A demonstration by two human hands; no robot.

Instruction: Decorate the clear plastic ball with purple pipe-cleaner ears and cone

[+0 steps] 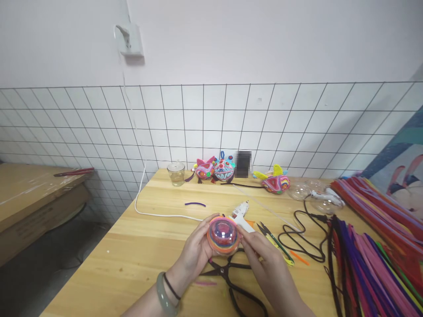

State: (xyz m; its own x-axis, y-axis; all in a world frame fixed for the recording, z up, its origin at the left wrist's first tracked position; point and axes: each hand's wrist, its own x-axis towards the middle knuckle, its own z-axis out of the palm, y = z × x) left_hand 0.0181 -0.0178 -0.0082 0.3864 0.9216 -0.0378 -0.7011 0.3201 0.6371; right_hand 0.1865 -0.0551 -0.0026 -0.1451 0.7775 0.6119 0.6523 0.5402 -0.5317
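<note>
Both my hands hold a clear plastic ball point(223, 235) wrapped in rings of coloured pipe cleaner, above the wooden table point(139, 259). My left hand point(195, 252) cups its left side with curled fingers; a grey bangle and a dark band sit on that wrist. My right hand point(264, 259) presses fingers against the ball's right side. Just behind the ball lies a white glue gun point(241, 215). Black scissors point(231, 281) lie on the table under my hands.
Bundles of coloured pipe cleaners point(373, 255) fill the right side. Small yellow-green snips point(274, 242), black cords point(304, 237), a white cable point(158, 213), a purple pipe cleaner piece point(194, 204), a glass jar point(176, 173) and finished colourful figures point(214, 169) stand near the tiled wall.
</note>
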